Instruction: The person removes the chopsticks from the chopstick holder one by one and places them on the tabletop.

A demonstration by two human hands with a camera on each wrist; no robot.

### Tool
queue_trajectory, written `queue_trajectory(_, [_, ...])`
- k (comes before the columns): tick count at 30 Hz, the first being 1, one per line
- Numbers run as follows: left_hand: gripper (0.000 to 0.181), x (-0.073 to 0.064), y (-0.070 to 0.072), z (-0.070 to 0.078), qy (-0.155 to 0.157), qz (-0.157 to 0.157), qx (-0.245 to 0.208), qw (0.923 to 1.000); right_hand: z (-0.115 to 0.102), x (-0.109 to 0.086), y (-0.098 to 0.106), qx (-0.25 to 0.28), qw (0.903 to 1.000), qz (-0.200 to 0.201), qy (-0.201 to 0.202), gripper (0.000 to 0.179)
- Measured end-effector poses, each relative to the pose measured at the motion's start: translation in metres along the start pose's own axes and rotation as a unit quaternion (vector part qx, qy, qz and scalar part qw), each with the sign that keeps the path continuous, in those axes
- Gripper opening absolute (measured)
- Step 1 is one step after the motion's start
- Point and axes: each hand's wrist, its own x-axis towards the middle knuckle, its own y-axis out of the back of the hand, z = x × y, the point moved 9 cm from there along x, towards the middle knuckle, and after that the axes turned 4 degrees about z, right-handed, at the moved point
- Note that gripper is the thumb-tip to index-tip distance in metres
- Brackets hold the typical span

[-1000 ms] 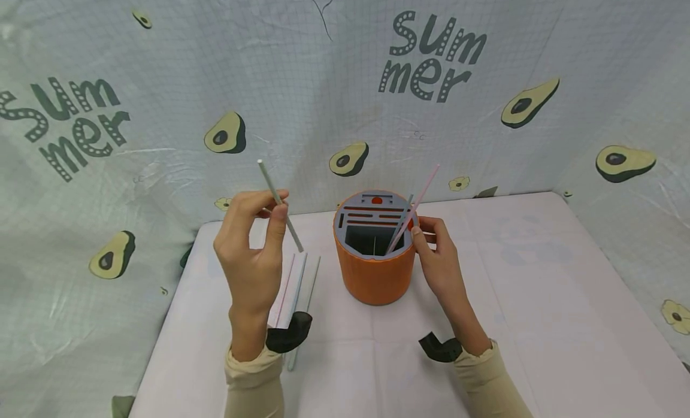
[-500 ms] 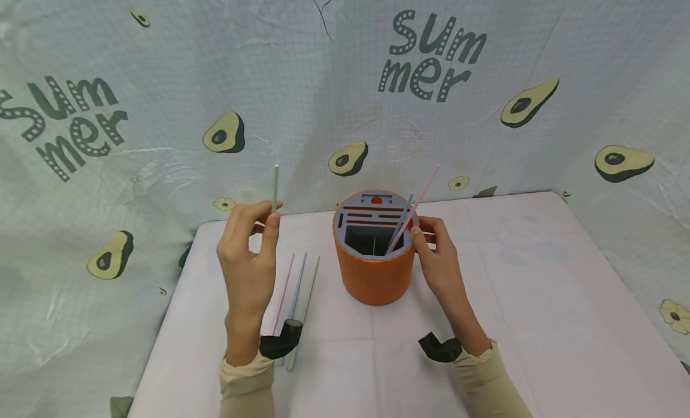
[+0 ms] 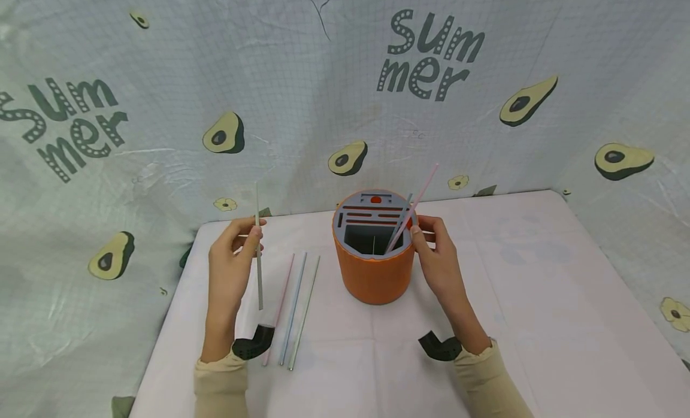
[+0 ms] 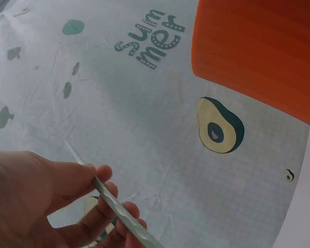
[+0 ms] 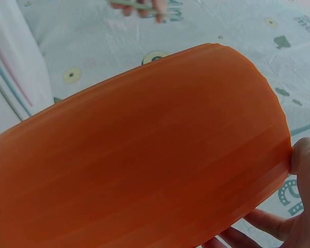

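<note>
Orange cylindrical holder [image 3: 374, 283], with slender rods, between two hands

The holder, its plastic-looking wall faintly ribbed, stands upright on a table covered in white cloth [image 3: 539, 322]. Its flat grey top [image 3: 353, 201] is pierced by narrow parallel slots and one wide angular opening, in which a thin pink rod [image 3: 426, 185] and a thin grey-blue rod [image 3: 403, 212] lean toward the holder's right rim. At that rim, the right hand [image 3: 441, 256] grips the holder, thumb on the edge, fingers bent along the outer wall. Left of the holder and well apart, the left hand [image 3: 232, 265] pinches a pale green, twist-textured rod [image 3: 260, 286] between thumb and fingertips, nearly vertical. Nearer the holder's left side, straight pink [image 3: 282, 298], blue [image 3: 293, 310] and green [image 3: 305, 313] rods lie side by side. Behind the holder hangs a creased, avocado-printed sheet [image 3: 302, 76].
</note>
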Motion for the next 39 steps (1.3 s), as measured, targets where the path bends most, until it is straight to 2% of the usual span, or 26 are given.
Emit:
queue_trajectory(4, [0.027, 0.002, -0.005, -0.032, 0.085, -0.048, 0.037, 0.9946, 0.001, 0.0, 0.0, -0.001, 1.0, -0.001, -0.006, 0.048])
queue_trajectory(8, [0.031, -0.001, -0.011, -0.064, 0.14, -0.097, 0.072, 0.9829, 0.003, 0.0, 0.0, -0.002, 0.9999, -0.003, -0.01, 0.049])
queue_trajectory(13, [0.032, -0.007, -0.016, -0.097, 0.19, -0.126, 0.091, 0.9693, 0.003, 0.001, -0.001, -0.002, 1.0, -0.002, -0.008, 0.049])
queue_trajectory(19, [0.031, -0.012, -0.02, -0.122, 0.22, -0.128, 0.096, 0.9623, 0.003, 0.0, 0.0, 0.0, 1.0, -0.003, -0.005, 0.048])
queue_trajectory(27, [0.031, -0.021, -0.024, -0.144, 0.235, -0.126, 0.116, 0.9567, 0.001, 0.0, 0.0, 0.002, 1.0, -0.001, -0.002, 0.048])
queue_trajectory(31, [0.033, -0.025, -0.021, -0.151, 0.204, -0.122, 0.185, 0.9537, 0.001, 0.0, 0.0, 0.002, 1.0, -0.001, -0.001, 0.048])
queue_trajectory(35, [0.032, -0.027, -0.017, -0.153, 0.158, -0.113, 0.266, 0.9441, 0.0, 0.001, -0.001, 0.001, 1.0, -0.002, -0.001, 0.047])
queue_trajectory(39, [0.03, -0.03, -0.016, -0.155, 0.144, -0.106, 0.297, 0.9379, 0.0, 0.001, -0.001, 0.003, 1.0, -0.005, -0.005, 0.047])
